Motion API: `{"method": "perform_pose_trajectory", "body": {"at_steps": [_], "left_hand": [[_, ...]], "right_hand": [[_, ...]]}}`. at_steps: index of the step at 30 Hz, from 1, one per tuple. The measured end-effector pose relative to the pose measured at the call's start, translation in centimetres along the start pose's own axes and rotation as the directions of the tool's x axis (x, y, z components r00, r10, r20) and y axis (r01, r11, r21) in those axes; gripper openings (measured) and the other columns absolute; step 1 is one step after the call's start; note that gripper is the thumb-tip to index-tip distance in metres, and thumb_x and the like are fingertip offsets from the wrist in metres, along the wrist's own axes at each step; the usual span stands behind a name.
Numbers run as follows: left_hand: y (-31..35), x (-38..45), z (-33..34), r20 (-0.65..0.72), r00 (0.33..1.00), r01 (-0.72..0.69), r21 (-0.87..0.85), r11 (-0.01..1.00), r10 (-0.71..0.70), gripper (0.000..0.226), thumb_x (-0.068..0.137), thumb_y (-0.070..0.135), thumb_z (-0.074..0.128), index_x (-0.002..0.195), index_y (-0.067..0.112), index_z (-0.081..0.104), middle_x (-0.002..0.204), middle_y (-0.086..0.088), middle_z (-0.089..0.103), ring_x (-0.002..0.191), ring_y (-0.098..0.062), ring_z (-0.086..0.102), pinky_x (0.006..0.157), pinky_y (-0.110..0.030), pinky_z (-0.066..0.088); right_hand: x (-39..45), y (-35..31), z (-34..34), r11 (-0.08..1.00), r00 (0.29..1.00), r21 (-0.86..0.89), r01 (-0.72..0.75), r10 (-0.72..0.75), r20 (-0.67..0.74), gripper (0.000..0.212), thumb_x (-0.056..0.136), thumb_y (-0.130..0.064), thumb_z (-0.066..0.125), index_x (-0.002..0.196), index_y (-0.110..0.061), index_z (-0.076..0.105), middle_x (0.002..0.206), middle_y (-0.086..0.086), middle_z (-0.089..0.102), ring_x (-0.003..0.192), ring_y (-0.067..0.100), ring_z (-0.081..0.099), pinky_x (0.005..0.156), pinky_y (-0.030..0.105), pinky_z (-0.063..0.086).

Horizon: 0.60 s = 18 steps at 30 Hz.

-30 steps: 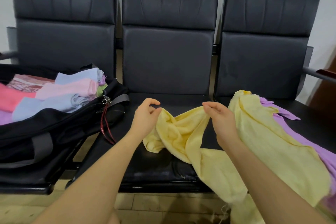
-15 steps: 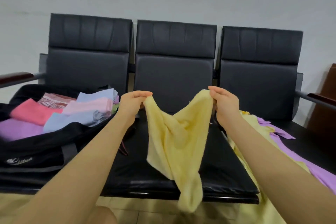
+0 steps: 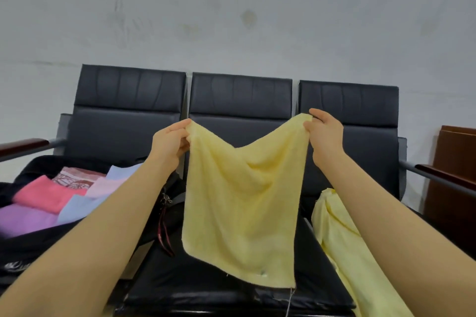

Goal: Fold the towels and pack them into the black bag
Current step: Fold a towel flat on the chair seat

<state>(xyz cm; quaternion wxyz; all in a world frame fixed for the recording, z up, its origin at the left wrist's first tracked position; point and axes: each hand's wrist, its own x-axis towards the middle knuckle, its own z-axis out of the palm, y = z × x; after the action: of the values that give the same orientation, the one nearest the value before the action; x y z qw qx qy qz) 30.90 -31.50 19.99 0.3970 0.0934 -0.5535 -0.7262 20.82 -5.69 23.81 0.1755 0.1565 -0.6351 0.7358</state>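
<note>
Up high, hands pinching yellow towel (image 3: 242, 203) corners, bag (image 3: 23, 252) logo unreadable

**Towel held up before the middle seat**

The left hand (image 3: 171, 143) and right hand (image 3: 325, 134) each pinch an upper corner of a towel (image 3: 242, 203), which hangs between them in front of the middle seat (image 3: 239, 110). To the left, an open bag (image 3: 28, 247) rests on the left seat (image 3: 128, 116), with folded towels (image 3: 51, 195) inside it. To the right, another towel (image 3: 342, 244) lies draped over the right seat (image 3: 360, 110). A wall (image 3: 231, 8) stands behind the seats.

Both forearms and hands (image 3: 170, 144) are bare, sleeveless.
</note>
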Motion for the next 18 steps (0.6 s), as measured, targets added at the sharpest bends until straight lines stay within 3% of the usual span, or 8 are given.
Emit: {"method": "perform_pose_trajectory", "body": {"at_steps": [2, 4, 6, 8, 10, 12, 15, 18], "left_hand": [[-0.1, -0.4, -0.1, 0.022, 1.000, 0.009, -0.060, 0.998, -0.007, 0.035, 0.085, -0.014, 0.044, 0.100, 0.008, 0.066, 0.052, 0.003, 0.064, 0.044, -0.005, 0.058, 0.050, -0.017, 0.049], [-0.7, 0.0, -0.4, 0.014, 0.999, 0.037, -0.048, 0.998, -0.037, 0.026, 0.086, -0.006, 0.055, 0.103, 0.008, 0.069, 0.073, -0.001, 0.070, 0.061, -0.009, 0.065, 0.060, -0.019, 0.052], [-1.5, 0.3, -0.9, -0.057, 0.995, 0.087, 0.088, 0.992, -0.082, 0.014, 0.082, 0.004, 0.067, 0.095, 0.009, 0.071, 0.090, -0.002, 0.069, 0.070, -0.012, 0.061, 0.065, -0.021, 0.048], [-2.8, 0.1, -1.5, -0.091, 0.994, 0.079, 0.202, 0.976, -0.062, 0.007, 0.079, 0.009, 0.072, 0.081, 0.015, 0.071, 0.088, -0.004, 0.069, 0.067, -0.015, 0.059, 0.064, -0.024, 0.047], [-4.3, -0.4, -2.1, -0.080, 0.997, 0.029, 0.302, 0.953, -0.005, 0.011, 0.079, 0.011, 0.073, 0.080, 0.023, 0.072, 0.087, -0.005, 0.071, 0.072, -0.018, 0.062, 0.069, -0.029, 0.051], [-5.6, -0.3, -2.9, -0.089, 0.996, 0.038, 0.425, 0.904, -0.001, 0.012, 0.079, 0.015, 0.074, 0.087, 0.023, 0.074, 0.096, -0.002, 0.071, 0.088, -0.019, 0.065, 0.080, -0.035, 0.054], [-7.2, -0.1, -3.6, -0.038, 0.997, 0.071, 0.606, 0.792, -0.060, 0.029, 0.085, 0.014, 0.067, 0.114, 0.010, 0.067, 0.106, -0.003, 0.064, 0.095, -0.021, 0.060, 0.067, -0.026, 0.049], [-8.6, -0.6, -4.1, 0.082, 0.993, -0.006, 0.740, 0.673, -0.081, 0.014, 0.087, 0.004, 0.057, 0.092, 0.009, 0.069, 0.090, -0.001, 0.061, 0.083, -0.019, 0.056, 0.061, -0.021, 0.040]], "right_hand": [[-0.2, 0.3, -0.5, 1.000, 1.000, -0.009, -0.013, 0.013, 0.019, 0.044, 0.091, 0.006, 0.046, 0.128, -0.014, 0.058, 0.109, -0.002, 0.056, 0.078, 0.001, 0.052, 0.056, 0.011, 0.042], [-0.7, 1.2, -1.0, 0.998, 0.998, 0.007, -0.060, 0.059, 0.023, 0.043, 0.091, 0.008, 0.045, 0.123, -0.014, 0.062, 0.108, -0.001, 0.058, 0.078, 0.001, 0.052, 0.053, 0.007, 0.043], [-1.4, 2.4, -1.4, 0.992, 0.993, 0.048, -0.118, 0.117, 0.013, 0.039, 0.090, 0.008, 0.049, 0.120, -0.012, 0.065, 0.112, 0.002, 0.060, 0.082, 0.002, 0.052, 0.057, 0.009, 0.041], [-2.0, 3.8, -1.6, 0.984, 0.987, 0.084, -0.159, 0.159, 0.008, 0.035, 0.089, 0.004, 0.055, 0.119, -0.010, 0.066, 0.110, 0.001, 0.062, 0.081, 0.000, 0.052, 0.060, 0.012, 0.040], [-2.5, 5.2, -1.7, 0.981, 0.984, 0.083, -0.174, 0.175, -0.004, 0.030, 0.089, 0.000, 0.060, 0.117, -0.009, 0.066, 0.108, 0.002, 0.063, 0.080, -0.001, 0.054, 0.060, 0.012, 0.040], [-2.8, 6.6, -1.8, 0.982, 0.983, 0.049, -0.182, 0.183, -0.017, 0.028, 0.088, -0.001, 0.062, 0.114, -0.010, 0.067, 0.112, 0.005, 0.064, 0.086, 0.006, 0.058, 0.071, 0.014, 0.044], [-3.4, 8.6, -1.7, 0.980, 0.980, -0.018, -0.198, 0.198, -0.008, 0.025, 0.086, 0.001, 0.061, 0.100, -0.017, 0.069, 0.115, 0.007, 0.065, 0.107, 0.020, 0.059, 0.097, 0.034, 0.047], [-4.0, 10.0, -1.3, 0.972, 0.974, -0.067, -0.226, 0.228, 0.021, 0.026, 0.086, 0.001, 0.061, 0.101, -0.018, 0.069, 0.111, 0.005, 0.064, 0.110, 0.022, 0.058, 0.102, 0.040, 0.046]]}}
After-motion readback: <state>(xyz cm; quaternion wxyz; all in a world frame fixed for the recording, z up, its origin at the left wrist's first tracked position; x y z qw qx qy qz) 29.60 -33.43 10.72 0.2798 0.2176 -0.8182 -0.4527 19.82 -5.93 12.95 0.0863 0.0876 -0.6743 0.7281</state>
